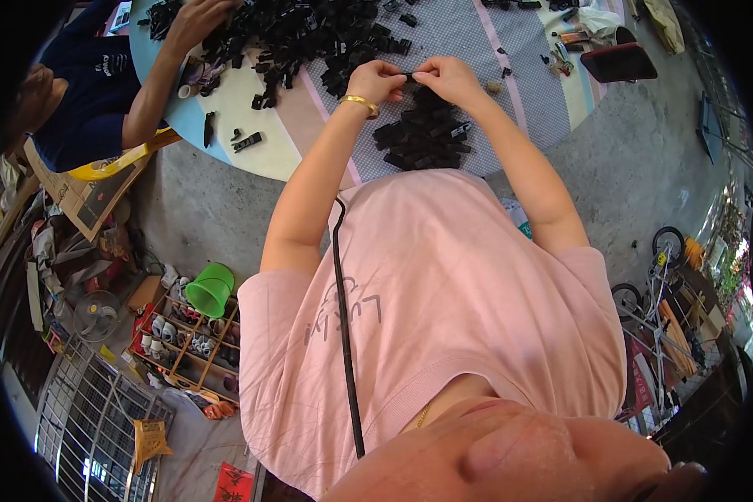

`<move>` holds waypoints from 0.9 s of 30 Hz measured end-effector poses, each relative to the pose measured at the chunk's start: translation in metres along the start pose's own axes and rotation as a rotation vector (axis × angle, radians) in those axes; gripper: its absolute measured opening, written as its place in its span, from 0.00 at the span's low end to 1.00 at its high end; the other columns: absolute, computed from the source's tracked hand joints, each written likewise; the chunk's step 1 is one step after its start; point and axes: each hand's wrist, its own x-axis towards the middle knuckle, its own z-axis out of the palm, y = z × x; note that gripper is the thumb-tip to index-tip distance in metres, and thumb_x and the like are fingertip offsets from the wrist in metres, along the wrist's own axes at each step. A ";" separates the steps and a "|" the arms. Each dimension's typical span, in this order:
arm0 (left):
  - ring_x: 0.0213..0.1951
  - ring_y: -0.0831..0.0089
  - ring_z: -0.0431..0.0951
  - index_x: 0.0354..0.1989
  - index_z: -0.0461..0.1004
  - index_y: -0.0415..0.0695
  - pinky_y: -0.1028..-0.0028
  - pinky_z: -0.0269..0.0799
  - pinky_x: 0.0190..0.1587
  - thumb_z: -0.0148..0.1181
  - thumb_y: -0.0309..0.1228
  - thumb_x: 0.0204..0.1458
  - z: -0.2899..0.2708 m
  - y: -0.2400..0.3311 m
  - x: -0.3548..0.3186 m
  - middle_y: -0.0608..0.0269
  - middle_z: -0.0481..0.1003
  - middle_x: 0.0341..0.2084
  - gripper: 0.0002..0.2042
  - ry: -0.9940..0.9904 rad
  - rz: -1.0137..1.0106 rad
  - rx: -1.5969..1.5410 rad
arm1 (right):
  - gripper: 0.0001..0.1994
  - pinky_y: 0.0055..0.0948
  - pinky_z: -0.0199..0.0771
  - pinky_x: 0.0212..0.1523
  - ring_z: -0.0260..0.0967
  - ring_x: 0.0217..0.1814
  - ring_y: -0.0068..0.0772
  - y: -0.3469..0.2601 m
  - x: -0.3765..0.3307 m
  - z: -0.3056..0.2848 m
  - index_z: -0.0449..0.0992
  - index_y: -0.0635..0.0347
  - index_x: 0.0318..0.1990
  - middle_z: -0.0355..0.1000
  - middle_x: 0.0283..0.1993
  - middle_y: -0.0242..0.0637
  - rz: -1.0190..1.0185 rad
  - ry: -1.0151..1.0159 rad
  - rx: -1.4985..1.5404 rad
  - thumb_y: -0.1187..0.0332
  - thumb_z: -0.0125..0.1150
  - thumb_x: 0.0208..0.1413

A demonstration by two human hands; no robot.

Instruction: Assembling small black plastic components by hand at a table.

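Observation:
Over the far part of the table, my left hand [378, 84] and my right hand [447, 80] meet fingertip to fingertip. Both pinch one small black part [409, 76], mostly covered by the fingers, so its exact kind does not show. Just below them, a heap of black plastic pieces [422, 138] lies close to my body. A larger spread of similar black pieces [335, 42] reaches beyond my left hand toward the table's far side.
At the left, a co-worker's hand [199, 23] reaches over the black pieces. A phone-like dark red slab [618, 63] sits at the table's right edge. A few loose black pieces [247, 141] lie on the striped tablecloth [268, 92]. A black cord [343, 326] runs down my shirt.

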 end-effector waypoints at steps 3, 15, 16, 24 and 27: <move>0.19 0.72 0.74 0.32 0.68 0.32 0.76 0.75 0.23 0.59 0.26 0.46 -0.001 0.010 0.000 0.56 0.73 0.20 0.10 -0.005 -0.112 0.085 | 0.13 0.31 0.70 0.32 0.71 0.31 0.35 0.002 0.008 0.002 0.77 0.53 0.29 0.74 0.28 0.34 0.040 -0.024 -0.042 0.56 0.61 0.41; 0.17 0.73 0.73 0.29 0.67 0.34 0.77 0.72 0.18 0.57 0.27 0.47 0.007 0.006 -0.001 0.58 0.72 0.18 0.08 0.041 -0.025 0.270 | 0.17 0.28 0.69 0.28 0.70 0.24 0.32 -0.007 0.039 -0.030 0.76 0.56 0.23 0.72 0.20 0.33 -0.034 -0.248 -0.233 0.50 0.61 0.39; 0.16 0.75 0.73 0.29 0.67 0.34 0.77 0.71 0.17 0.56 0.27 0.47 0.006 0.002 -0.001 0.59 0.72 0.16 0.08 0.023 -0.009 0.261 | 0.18 0.28 0.69 0.27 0.70 0.23 0.32 -0.006 0.047 -0.035 0.76 0.55 0.23 0.72 0.19 0.33 -0.052 -0.319 -0.253 0.49 0.61 0.39; 0.18 0.76 0.73 0.27 0.71 0.36 0.76 0.69 0.19 0.57 0.30 0.46 0.013 0.006 -0.019 0.62 0.73 0.17 0.08 -0.144 0.012 0.396 | 0.07 0.35 0.67 0.41 0.65 0.40 0.42 0.011 0.075 -0.111 0.74 0.61 0.28 0.69 0.32 0.42 -0.356 0.443 0.010 0.69 0.52 0.44; 0.21 0.67 0.75 0.27 0.71 0.38 0.71 0.70 0.24 0.59 0.34 0.43 0.018 0.009 -0.013 0.58 0.74 0.18 0.11 0.113 0.288 0.611 | 0.06 0.36 0.68 0.39 0.65 0.39 0.43 0.029 0.085 -0.099 0.74 0.60 0.25 0.69 0.32 0.43 -0.177 0.447 -0.868 0.69 0.52 0.43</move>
